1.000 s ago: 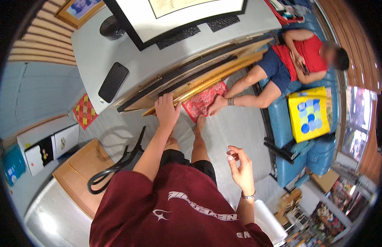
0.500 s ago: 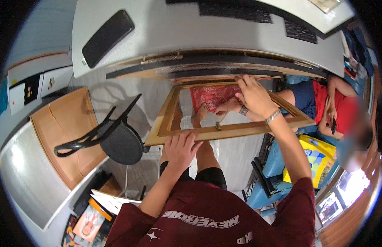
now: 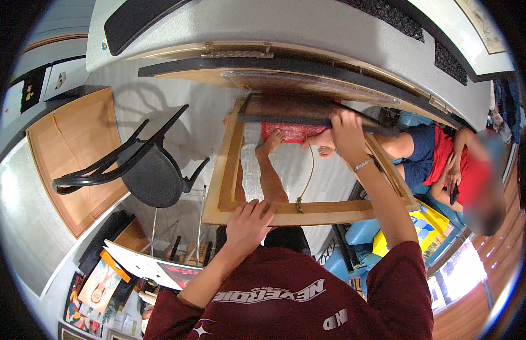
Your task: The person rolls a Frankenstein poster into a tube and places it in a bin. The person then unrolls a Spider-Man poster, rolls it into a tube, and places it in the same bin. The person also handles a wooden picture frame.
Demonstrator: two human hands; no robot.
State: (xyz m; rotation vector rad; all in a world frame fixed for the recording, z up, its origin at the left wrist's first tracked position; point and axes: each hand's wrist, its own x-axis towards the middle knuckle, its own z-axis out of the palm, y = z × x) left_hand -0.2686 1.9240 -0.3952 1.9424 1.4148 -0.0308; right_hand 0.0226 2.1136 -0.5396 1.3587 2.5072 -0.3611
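An empty-centred wooden picture frame [image 3: 325, 218], seen from the back, stands tilted in front of my body. My left hand [image 3: 248, 224] grips its near rail, fingers over the top of the wood. A cord [image 3: 312, 175] hangs in the opening from a small metal fitting [image 3: 299, 205] on that rail. Across the frame's far side lies a dark, black-edged panel [image 3: 297, 107], slightly blurred. My right hand [image 3: 349, 136] is closed over this panel's edge, its fingertips partly hidden. My bare leg and feet show through the frame's opening.
Beyond the frame, a long black-edged wooden panel [image 3: 189, 76] runs along a white surface [image 3: 263, 25]. A black chair [image 3: 155, 175] stands at left, near a brown board [image 3: 76, 158]. At right, a seated person [image 3: 444, 153] holds a phone, near a yellow bag [image 3: 413, 232].
The wooden frame has tipped so its opening shows wider. A dark panel now appears along its far side, under my right hand. My left hand stays on the near rail.
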